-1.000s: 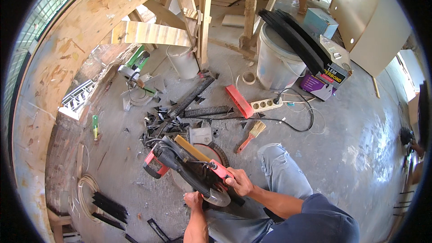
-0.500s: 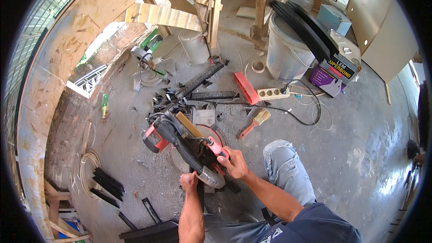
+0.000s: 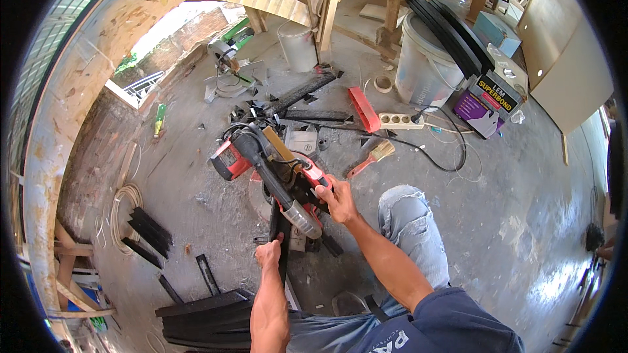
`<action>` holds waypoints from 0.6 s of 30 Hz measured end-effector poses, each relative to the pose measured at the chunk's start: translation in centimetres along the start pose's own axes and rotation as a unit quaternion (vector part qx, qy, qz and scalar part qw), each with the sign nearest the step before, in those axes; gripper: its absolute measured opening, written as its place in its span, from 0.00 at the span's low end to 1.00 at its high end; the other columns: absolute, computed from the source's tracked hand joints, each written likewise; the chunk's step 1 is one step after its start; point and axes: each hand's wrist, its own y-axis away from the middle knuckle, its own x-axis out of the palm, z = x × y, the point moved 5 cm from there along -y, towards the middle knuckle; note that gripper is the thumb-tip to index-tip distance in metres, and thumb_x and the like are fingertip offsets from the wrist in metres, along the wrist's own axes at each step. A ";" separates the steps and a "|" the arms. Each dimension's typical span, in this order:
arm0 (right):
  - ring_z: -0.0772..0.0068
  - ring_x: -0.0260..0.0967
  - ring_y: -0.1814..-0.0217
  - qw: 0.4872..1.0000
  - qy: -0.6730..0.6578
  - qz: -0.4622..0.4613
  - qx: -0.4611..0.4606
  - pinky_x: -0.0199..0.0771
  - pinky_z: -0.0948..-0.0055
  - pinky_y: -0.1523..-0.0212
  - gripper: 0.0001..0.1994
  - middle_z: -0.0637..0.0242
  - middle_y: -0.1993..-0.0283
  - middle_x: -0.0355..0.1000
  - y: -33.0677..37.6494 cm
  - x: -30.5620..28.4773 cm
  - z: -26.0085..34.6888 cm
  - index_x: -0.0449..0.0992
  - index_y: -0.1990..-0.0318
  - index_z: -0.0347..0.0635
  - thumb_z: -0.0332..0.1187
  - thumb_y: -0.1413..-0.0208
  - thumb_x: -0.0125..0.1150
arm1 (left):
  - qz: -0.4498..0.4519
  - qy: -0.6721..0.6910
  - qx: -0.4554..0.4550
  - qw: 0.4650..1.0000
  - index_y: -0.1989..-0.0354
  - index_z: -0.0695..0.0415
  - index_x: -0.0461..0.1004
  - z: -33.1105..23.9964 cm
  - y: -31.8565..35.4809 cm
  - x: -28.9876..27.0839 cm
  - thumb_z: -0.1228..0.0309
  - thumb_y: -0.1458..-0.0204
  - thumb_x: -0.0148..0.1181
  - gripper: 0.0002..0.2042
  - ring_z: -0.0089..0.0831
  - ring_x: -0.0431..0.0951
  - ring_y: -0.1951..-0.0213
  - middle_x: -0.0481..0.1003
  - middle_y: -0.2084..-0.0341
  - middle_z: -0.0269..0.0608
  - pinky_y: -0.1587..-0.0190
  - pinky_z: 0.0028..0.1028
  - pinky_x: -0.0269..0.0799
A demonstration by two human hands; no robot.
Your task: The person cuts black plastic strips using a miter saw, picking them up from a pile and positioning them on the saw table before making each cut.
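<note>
My right hand [image 3: 339, 201] is wrapped round the red handle of a mitre saw [image 3: 265, 157]. The saw stands on the floor in front of me, with its red motor at the left and a rounded blade guard [image 3: 302, 222] at the near side. My left hand [image 3: 269, 253] is closed on a long black strip [image 3: 281, 229], just on my side of the saw. The strip runs under the saw head, which hides its far part and most of the blade. Black offcuts [image 3: 261, 114] lie heaped behind the saw.
A paintbrush [image 3: 371, 159], a red channel-shaped piece [image 3: 364, 110] and a power strip [image 3: 401, 121] lie right of the saw. A bucket [image 3: 425, 59] holds up curved black strips [image 3: 451, 33]. More black strips [image 3: 203, 314] lie at lower left, near a coiled cable [image 3: 120, 212].
The view has shifted, so most things sit higher in the picture. My left hand is farther from the saw, with more of the black strip showing. My right hand stays on the handle.
</note>
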 end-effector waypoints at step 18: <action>0.84 0.61 0.79 0.996 -0.084 -0.018 0.018 0.61 0.79 0.77 0.16 0.75 0.78 0.67 0.7 0.4 -0.2 0.75 0.64 0.38 0.43 0.36 0.56 | 0.316 -0.008 0.001 0.949 0.50 0.71 0.74 10.9 1.0 -4.0 0.60 0.55 0.74 0.30 0.61 0.75 0.50 0.75 0.51 0.61 0.60 0.64 0.76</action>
